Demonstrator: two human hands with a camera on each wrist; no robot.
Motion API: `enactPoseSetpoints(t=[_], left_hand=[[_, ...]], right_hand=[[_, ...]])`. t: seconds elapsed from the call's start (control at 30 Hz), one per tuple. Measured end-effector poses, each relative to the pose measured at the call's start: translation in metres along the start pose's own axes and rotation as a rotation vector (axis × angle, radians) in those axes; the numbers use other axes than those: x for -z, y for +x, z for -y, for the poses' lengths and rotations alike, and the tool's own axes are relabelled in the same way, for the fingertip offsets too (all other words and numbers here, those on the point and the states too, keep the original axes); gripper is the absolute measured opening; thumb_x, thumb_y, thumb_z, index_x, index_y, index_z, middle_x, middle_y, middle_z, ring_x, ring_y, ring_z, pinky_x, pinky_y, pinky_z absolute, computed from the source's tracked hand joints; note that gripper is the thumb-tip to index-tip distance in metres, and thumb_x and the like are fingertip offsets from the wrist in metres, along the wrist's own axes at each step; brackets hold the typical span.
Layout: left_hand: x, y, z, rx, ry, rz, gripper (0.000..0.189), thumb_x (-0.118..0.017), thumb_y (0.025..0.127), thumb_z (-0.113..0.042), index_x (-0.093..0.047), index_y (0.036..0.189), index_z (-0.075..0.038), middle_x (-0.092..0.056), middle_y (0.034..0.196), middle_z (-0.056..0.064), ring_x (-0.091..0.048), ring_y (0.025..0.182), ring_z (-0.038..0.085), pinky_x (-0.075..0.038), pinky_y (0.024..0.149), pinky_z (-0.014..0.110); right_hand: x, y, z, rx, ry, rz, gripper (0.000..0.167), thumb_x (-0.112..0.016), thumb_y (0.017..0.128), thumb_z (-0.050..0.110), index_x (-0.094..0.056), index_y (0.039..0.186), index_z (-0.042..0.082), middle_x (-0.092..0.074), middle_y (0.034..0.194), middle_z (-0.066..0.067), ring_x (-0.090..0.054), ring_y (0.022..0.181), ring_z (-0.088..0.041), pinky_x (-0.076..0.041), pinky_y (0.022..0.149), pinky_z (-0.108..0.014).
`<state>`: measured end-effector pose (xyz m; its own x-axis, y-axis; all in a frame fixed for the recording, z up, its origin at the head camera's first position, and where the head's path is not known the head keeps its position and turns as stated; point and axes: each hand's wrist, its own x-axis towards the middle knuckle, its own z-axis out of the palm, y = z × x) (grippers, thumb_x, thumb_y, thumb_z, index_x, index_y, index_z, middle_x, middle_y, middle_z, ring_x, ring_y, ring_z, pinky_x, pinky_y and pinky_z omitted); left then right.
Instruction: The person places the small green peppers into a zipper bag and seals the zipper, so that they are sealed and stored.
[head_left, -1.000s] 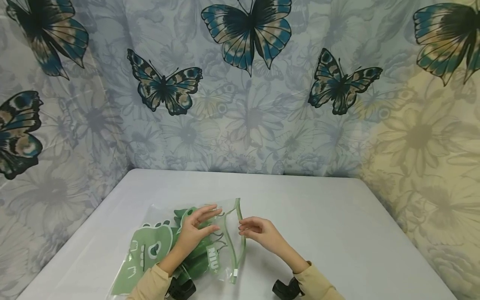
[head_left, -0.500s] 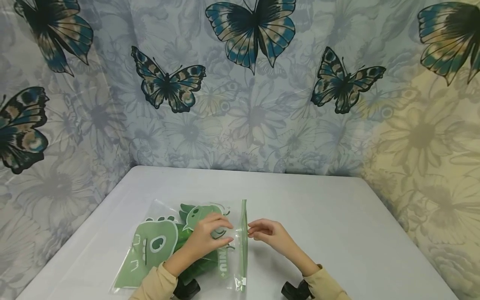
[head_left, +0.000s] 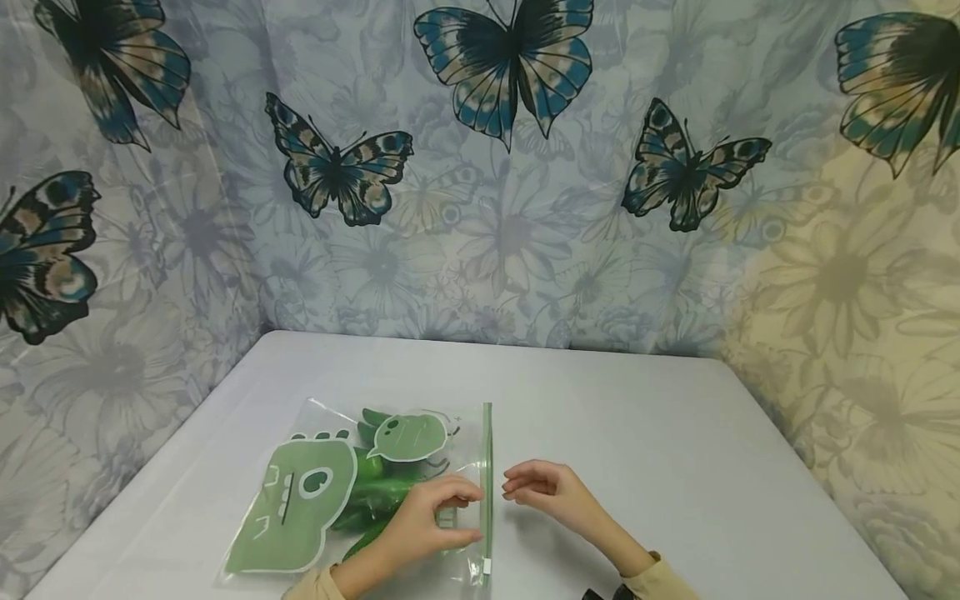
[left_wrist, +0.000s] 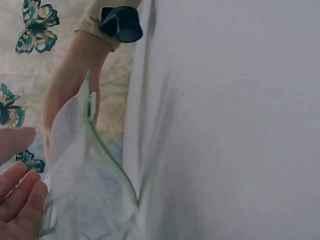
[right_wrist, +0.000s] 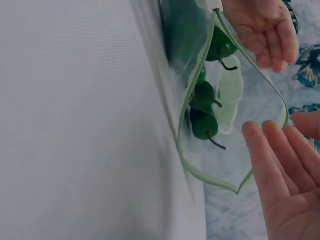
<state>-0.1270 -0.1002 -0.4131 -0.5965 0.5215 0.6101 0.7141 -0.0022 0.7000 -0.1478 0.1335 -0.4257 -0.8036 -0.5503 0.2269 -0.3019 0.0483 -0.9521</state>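
A clear zip bag (head_left: 468, 442) with green cartoon prints and a green zip strip (head_left: 487, 483) lies on the white table. Inside are several green peppers (head_left: 382, 492); their dark stems show through the bag's open mouth in the right wrist view, for instance on one pepper (right_wrist: 204, 125). My left hand (head_left: 427, 521) is over the bag's front part, thumb and fingers spread apart, fingertips close to the zip strip. Just right of that strip is my right hand (head_left: 555, 496), fingers extended and holding nothing. A white zip slider (head_left: 487, 567) sits at the strip's near end.
The white table (head_left: 637, 433) extends to the right of and behind the bag. Around it hangs a cloth backdrop (head_left: 510, 275) printed with butterflies and flowers. Dark wrist cameras are worn at the sleeves, one showing at the left wrist view's top (left_wrist: 122, 24).
Both hands have moved nearer to the person, the left one down along the bag. From above, the zip edges, parted in a loop a second ago, now appear as one straight strip.
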Motion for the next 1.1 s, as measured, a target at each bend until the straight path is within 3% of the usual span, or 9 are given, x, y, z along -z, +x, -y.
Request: enactPoseSetpoints(t=[0.1, 0.17, 0.33, 0.43, 0.7, 0.93, 1.1], left_hand=[[-0.008, -0.010, 0.012, 0.010, 0.075, 0.021, 0.035, -0.075, 0.064, 0.008, -0.060, 0.096, 0.004, -0.061, 0.093, 0.016, -0.059, 0.086, 0.022, -0.052, 0.069, 0.030], [-0.012, -0.016, 0.018, 0.044, 0.075, 0.040, 0.035, -0.075, 0.067, 0.005, -0.060, 0.099, 0.003, -0.061, 0.096, 0.014, -0.059, 0.088, 0.021, -0.051, 0.070, 0.028], [-0.018, -0.025, 0.025, 0.179, -0.094, 0.053, 0.038, -0.074, 0.072, -0.002, -0.058, 0.105, 0.007, -0.058, 0.103, 0.019, -0.056, 0.094, 0.028, -0.050, 0.077, 0.031], [-0.020, -0.028, 0.029, 0.212, -0.149, 0.041, 0.039, -0.074, 0.073, -0.004, -0.057, 0.106, 0.008, -0.057, 0.104, 0.020, -0.055, 0.095, 0.029, -0.049, 0.078, 0.033], [-0.031, -0.036, 0.043, 0.040, 0.029, 0.058, 0.044, -0.077, 0.068, -0.004, -0.056, 0.107, 0.001, -0.057, 0.104, 0.011, -0.054, 0.096, 0.017, -0.049, 0.077, 0.027], [-0.040, -0.041, 0.045, -0.041, 0.039, -0.008, 0.049, -0.080, 0.063, 0.000, -0.055, 0.105, 0.000, -0.056, 0.101, 0.012, -0.055, 0.092, 0.020, -0.051, 0.072, 0.028], [-0.040, -0.044, 0.041, -0.051, 0.102, -0.028, 0.045, -0.079, 0.063, -0.001, -0.056, 0.102, -0.003, -0.056, 0.096, 0.007, -0.056, 0.086, 0.017, -0.050, 0.070, 0.023]], right_hand=[[0.001, -0.005, -0.002, 0.029, 0.016, 0.029, 0.029, -0.054, 0.088, 0.001, -0.049, 0.109, -0.018, -0.056, 0.098, -0.032, -0.061, 0.089, -0.027, -0.049, 0.077, -0.033], [0.001, -0.006, -0.003, 0.063, 0.027, 0.052, 0.028, -0.055, 0.088, -0.001, -0.049, 0.108, -0.019, -0.056, 0.097, -0.032, -0.062, 0.088, -0.025, -0.050, 0.076, -0.035], [-0.005, -0.004, -0.005, 0.168, 0.042, 0.096, 0.024, -0.054, 0.086, -0.006, -0.049, 0.105, -0.020, -0.055, 0.095, -0.034, -0.062, 0.087, -0.026, -0.050, 0.074, -0.039], [-0.009, -0.003, -0.006, 0.190, 0.039, 0.088, 0.023, -0.056, 0.085, -0.005, -0.051, 0.104, -0.018, -0.055, 0.096, -0.034, -0.062, 0.086, -0.026, -0.050, 0.073, -0.039], [-0.020, -0.014, -0.017, 0.184, 0.035, 0.048, 0.018, -0.060, 0.079, -0.011, -0.053, 0.095, -0.014, -0.056, 0.086, -0.029, -0.061, 0.079, -0.016, -0.053, 0.065, -0.033], [-0.043, -0.020, -0.021, 0.337, -0.061, -0.028, 0.025, -0.060, 0.070, -0.023, -0.054, 0.090, -0.009, -0.056, 0.080, -0.023, -0.059, 0.069, -0.019, -0.053, 0.057, -0.032], [-0.050, -0.019, -0.011, 0.412, -0.092, -0.003, 0.029, -0.061, 0.067, -0.024, -0.053, 0.089, -0.008, -0.056, 0.078, -0.020, -0.057, 0.063, -0.027, -0.052, 0.055, -0.032]])
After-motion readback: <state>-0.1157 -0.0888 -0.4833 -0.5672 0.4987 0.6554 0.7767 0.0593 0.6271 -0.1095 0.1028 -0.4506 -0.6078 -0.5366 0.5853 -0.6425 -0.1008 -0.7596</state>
